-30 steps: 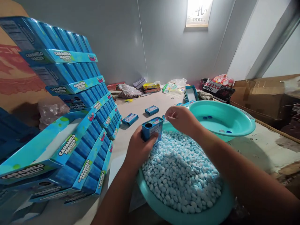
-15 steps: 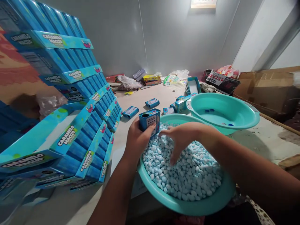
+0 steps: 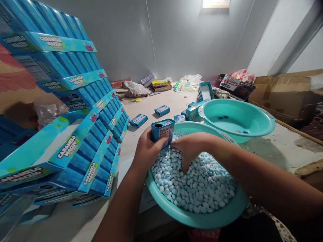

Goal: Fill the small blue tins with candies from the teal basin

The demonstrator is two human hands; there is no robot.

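Note:
My left hand point(image 3: 145, 152) grips a small blue candy box point(image 3: 163, 130) upright over the rim of a teal basin point(image 3: 202, 218). The box has a round hole in its top. The basin is heaped with small white-and-blue candies point(image 3: 199, 185). My right hand point(image 3: 193, 148) is pressed down into the candies just right of the box, its fingers curled and partly buried among them.
Display cartons of blue candy boxes point(image 3: 75, 101) are stacked in a leaning pile at the left. A second teal basin point(image 3: 254, 129) with a few candies stands at the right. Loose small boxes point(image 3: 161, 110) lie on the table behind. Cardboard boxes point(image 3: 285, 97) and clutter line the back.
My right hand came down from above the box into the candy heap, then dug its fingers in. My left hand kept the box where it was.

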